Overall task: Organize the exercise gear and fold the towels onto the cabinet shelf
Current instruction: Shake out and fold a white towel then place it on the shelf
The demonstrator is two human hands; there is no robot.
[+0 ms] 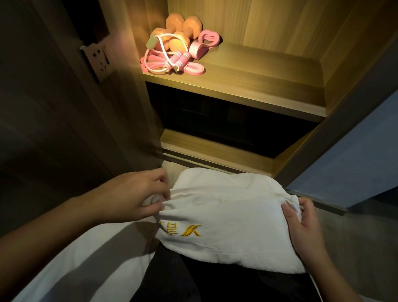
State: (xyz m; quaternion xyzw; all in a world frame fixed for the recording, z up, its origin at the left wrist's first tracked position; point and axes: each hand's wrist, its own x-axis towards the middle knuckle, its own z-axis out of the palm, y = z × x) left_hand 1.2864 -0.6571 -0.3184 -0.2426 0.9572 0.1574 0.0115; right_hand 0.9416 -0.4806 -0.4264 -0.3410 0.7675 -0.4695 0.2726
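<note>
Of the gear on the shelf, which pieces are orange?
The dumbbells, at the back of the pile; the rope handles, the band and the ring are pink.

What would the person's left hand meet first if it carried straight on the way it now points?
The left hand points up and rightward and pinches the white towel at its left edge, so it would press into the towel's bulk first. Beyond lies the cabinet's lower ledge, though depth is unclear.
</note>
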